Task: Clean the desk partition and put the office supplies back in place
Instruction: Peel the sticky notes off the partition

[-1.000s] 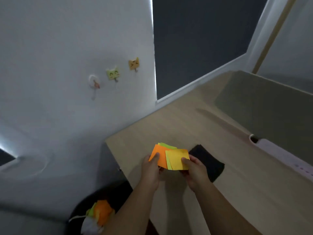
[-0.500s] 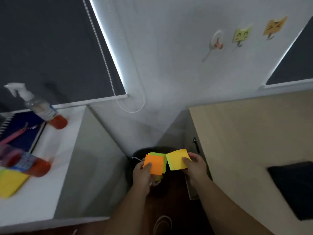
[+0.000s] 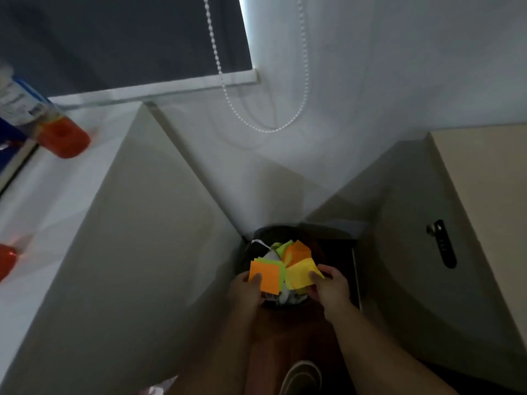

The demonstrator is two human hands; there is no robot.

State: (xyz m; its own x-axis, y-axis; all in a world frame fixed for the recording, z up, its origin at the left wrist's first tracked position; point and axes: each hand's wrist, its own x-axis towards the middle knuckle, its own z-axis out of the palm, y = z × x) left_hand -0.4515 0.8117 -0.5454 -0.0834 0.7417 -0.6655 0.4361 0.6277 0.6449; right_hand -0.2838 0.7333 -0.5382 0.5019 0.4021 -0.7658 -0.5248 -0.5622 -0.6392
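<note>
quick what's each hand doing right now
Left hand: pinching the orange sticky notes.
Right hand: pinching the yellow sticky notes, above the bin.

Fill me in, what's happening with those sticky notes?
A person holds sticky notes over a black waste bin on the floor between two desks. The left hand pinches an orange and green stack; the right hand pinches yellow notes. More orange and green notes already lie in the bin on other rubbish. Nothing has been let go yet. A spray bottle with orange liquid lies on the white desk at left.
</note>
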